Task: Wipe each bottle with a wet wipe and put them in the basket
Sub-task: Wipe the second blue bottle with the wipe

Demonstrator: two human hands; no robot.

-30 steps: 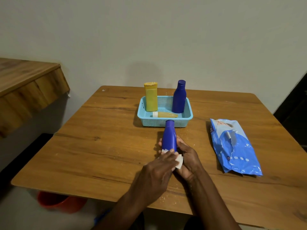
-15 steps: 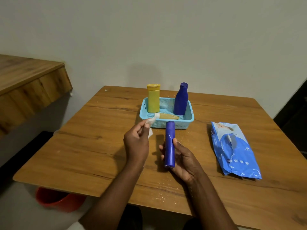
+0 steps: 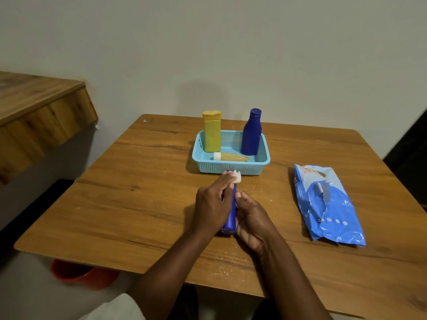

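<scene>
Since half a second ago, I note my left hand [image 3: 213,202] brought the crumpled white wet wipe [image 3: 236,177] onto the slim blue plastic bottle [image 3: 231,218]; right hand [image 3: 250,218] grips the bottle.

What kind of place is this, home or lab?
Probably a home room, not a lab: a plain wooden table against a bare painted wall, a wood-look shelf to the left, and a red bucket on the floor.
</scene>
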